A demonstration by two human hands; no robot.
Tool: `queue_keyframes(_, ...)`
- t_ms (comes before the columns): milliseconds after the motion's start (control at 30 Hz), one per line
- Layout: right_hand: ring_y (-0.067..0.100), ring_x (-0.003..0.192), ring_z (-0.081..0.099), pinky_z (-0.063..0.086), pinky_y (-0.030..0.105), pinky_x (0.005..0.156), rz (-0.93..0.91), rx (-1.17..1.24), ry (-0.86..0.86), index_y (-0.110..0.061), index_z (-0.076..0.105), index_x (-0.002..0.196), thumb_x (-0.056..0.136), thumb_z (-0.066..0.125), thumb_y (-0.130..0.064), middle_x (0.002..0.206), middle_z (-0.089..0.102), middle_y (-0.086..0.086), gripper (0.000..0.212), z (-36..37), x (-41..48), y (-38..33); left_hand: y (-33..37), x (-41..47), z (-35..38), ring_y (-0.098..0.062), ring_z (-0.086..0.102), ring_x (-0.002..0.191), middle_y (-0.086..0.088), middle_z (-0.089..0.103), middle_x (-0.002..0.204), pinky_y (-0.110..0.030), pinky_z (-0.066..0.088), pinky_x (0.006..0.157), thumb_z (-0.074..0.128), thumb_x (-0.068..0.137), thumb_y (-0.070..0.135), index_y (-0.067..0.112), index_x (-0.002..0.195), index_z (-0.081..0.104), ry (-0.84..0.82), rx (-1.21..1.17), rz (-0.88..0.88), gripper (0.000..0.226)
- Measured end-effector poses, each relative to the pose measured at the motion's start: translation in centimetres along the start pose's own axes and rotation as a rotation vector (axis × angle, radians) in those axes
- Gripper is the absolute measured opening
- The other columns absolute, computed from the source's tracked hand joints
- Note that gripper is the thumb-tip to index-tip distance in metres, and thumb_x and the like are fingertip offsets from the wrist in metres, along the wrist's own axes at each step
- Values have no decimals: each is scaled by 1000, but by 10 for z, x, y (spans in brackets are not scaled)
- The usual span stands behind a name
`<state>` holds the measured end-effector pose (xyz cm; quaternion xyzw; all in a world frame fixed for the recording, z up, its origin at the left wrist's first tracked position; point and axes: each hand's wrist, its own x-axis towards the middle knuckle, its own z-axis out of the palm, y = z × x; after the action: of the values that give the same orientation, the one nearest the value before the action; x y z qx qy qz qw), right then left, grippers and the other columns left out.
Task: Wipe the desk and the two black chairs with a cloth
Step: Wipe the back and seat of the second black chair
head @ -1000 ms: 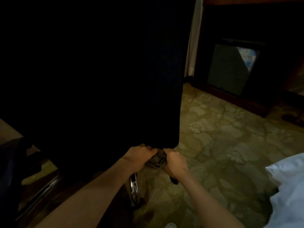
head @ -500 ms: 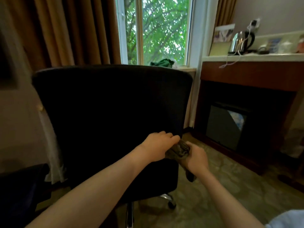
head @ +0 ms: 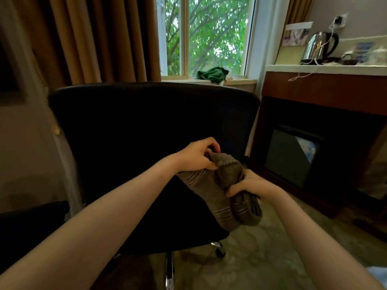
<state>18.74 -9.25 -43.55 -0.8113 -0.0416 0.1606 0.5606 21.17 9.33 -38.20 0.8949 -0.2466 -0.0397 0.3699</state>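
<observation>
Drooping, the crumpled brown cloth (head: pixel 211 191) shows stripes.

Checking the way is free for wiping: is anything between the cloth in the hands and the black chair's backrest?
Nothing visible does. The left hand and right hand both grip the grey-brown striped cloth just in front of the black office chair's backrest, and no object shows between cloth and backrest.

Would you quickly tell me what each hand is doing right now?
Left hand: pinching the cloth's top edge.
Right hand: gripping the bunched cloth.
</observation>
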Motion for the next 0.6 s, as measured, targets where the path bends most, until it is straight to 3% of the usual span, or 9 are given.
queue_keyframes(67, 22, 90, 68, 55, 32, 80, 102, 169, -42, -3, 61, 109, 57, 81, -7, 101, 70, 11, 56, 1, 7, 1, -12, 8, -2, -5, 56, 80, 8, 58, 85, -14, 44, 65, 70, 79, 8, 28, 97, 48, -18, -55, -67, 35)
queue_keyframes(167, 22, 90, 67, 54, 27, 78, 187, 428, -46, -3, 65, 105, 72, 70, -23, 103, 70, 13, 38, 7, 6, -8, -21, 13, -10, -8, 55, 83, 4, 57, 89, -23, 48, 73, 66, 78, 5, 33, 88, 48, -90, -159, -175, 35)
queue_keyframes(267, 18, 88, 66, 54, 21, 73, 229, 332, 70, -7, 65, 103, 82, 65, -27, 101, 70, 10, 29, 20, -2, -36, -16, 7, -25, -13, 55, 91, 1, 57, 94, -28, 48, 80, 66, 78, 7, 31, 91, 51, -111, -239, -266, 31)
queue_keyframes(367, 16, 76, 66, 52, 21, 63, 288, 339, 184, -7, 67, 100, 89, 60, -26, 85, 71, 6, 23, 30, -23, -64, 1, -16, -41, -10, 52, 91, 5, 54, 97, -19, 43, 68, 70, 79, 20, 25, 108, 51, -37, -245, -315, 35)
queue_keyframes(500, 21, 79, 67, 51, 25, 62, 344, 404, 241, -8, 67, 95, 90, 59, -28, 87, 71, 10, 23, 41, -63, -90, 16, -55, -44, -21, 42, 120, -3, 44, 129, -35, 41, 99, 72, 75, 42, 24, 133, 37, 96, -144, -368, 70)
queue_keyframes(600, 25, 85, 67, 52, 30, 68, 379, 501, 298, -6, 66, 100, 89, 61, -30, 93, 71, 14, 27, 43, -83, -110, 33, -67, -46, -30, 33, 130, -7, 35, 141, -43, 33, 107, 68, 79, 43, 25, 140, 26, 87, -122, -487, 76)
